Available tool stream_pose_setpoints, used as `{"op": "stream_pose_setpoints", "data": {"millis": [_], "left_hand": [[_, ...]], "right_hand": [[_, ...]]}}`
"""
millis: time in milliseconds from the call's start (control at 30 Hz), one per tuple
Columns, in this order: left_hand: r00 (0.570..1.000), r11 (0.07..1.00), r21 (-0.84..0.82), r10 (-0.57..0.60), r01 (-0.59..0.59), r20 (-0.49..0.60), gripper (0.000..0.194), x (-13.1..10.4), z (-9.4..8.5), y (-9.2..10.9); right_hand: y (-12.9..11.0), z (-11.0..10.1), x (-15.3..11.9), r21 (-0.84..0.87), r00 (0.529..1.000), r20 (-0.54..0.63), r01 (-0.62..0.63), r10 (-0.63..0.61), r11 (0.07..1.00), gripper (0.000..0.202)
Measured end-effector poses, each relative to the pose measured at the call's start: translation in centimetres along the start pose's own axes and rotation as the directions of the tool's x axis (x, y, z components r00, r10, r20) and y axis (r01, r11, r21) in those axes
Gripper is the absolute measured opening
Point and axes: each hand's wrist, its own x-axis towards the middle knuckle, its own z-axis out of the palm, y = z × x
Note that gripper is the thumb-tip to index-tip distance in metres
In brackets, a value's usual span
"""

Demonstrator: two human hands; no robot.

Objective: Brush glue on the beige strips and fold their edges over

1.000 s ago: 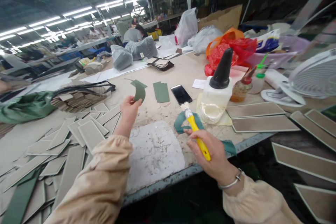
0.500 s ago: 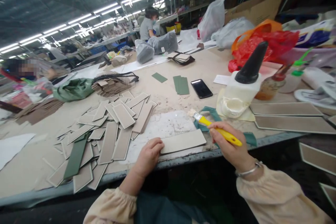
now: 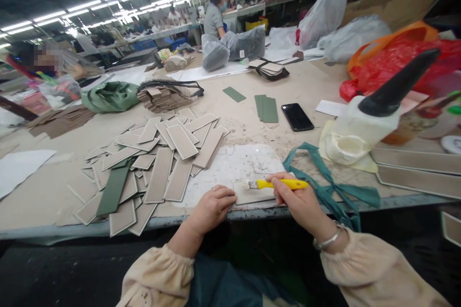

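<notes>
My right hand (image 3: pixel 297 201) grips a paintbrush (image 3: pixel 288 183) with a yellow handle. Its pale bristles lie over the left part of a light rectangular panel (image 3: pixel 254 196) at the table's front edge; whether they touch it I cannot tell. The fingers of my left hand (image 3: pixel 216 206) are closed on the panel's left end. Under the panel is a stained white sheet (image 3: pixel 248 160). To the left lies a pile of similar beige panels (image 3: pixel 158 175) with pale edges, and a dark green strip (image 3: pixel 114 192) rests on top. A teal cloth strip (image 3: pixel 317 172) lies beyond my right hand.
A white bottle (image 3: pixel 378 127) with a black spout stands at right, near a phone (image 3: pixel 297 117) and green pieces (image 3: pixel 268 108). Red and orange bags (image 3: pixel 396 60) sit behind it. A stack of brown pieces (image 3: pixel 163 97) lies farther back. A co-worker (image 3: pixel 214 17) is across the table.
The brush has come left and down from beyond the panel to over its left part, with my right hand now above the panel's right end. The view has shifted; my left hand stays at the panel.
</notes>
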Motion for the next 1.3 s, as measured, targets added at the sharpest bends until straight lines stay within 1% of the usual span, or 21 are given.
{"op": "stream_pose_setpoints", "data": {"millis": [67,200,333,500,667,867,1067,1200,1300], "left_hand": [[1.0,1.0,-0.005,0.006,-0.007,-0.023,0.019,0.0,0.1,-0.1],[0.999,1.0,0.011,0.015,-0.015,-0.037,0.018,0.0,0.2,-0.1],[1.0,1.0,0.019,0.006,-0.005,-0.025,0.018,0.1,0.2,0.1],[1.0,0.998,0.054,-0.018,0.018,0.003,0.018,0.4,-0.1,0.7],[0.999,0.997,0.065,-0.04,0.037,0.035,0.016,0.7,-0.2,1.0],[0.999,0.998,0.058,-0.033,0.031,0.029,0.015,0.7,-0.1,0.9],[0.999,0.998,0.063,-0.033,0.03,0.039,0.015,0.5,0.1,0.6],[0.997,0.997,0.068,-0.046,0.042,0.062,0.015,0.4,0.2,0.4],[0.997,0.997,0.064,-0.044,0.04,0.062,0.016,0.5,0.1,0.5]], "right_hand": [[0.2,0.9,0.2,-0.046,1.0,0.015,-0.009,0.01,0.999,0.036],[0.3,2.0,0.5,-0.065,0.999,0.033,-0.002,0.004,0.998,0.036],[-0.2,2.3,0.4,-0.144,0.998,0.058,0.037,-0.029,0.989,0.032],[-0.4,1.9,0.5,-0.273,0.998,0.028,0.065,-0.06,0.96,0.028],[-0.4,0.3,0.7,-0.384,0.993,-0.041,0.089,-0.114,0.919,0.031],[-0.5,-2.8,0.6,-0.498,0.991,-0.101,0.025,-0.086,0.867,0.033],[-0.7,-5.5,0.6,-0.572,0.965,-0.218,-0.004,-0.147,0.82,0.032],[-0.7,-6.7,0.6,-0.622,0.957,-0.233,-0.012,-0.171,0.783,0.033],[-0.6,-7.4,0.6,-0.687,0.949,-0.233,-0.004,-0.215,0.727,0.033]]}}
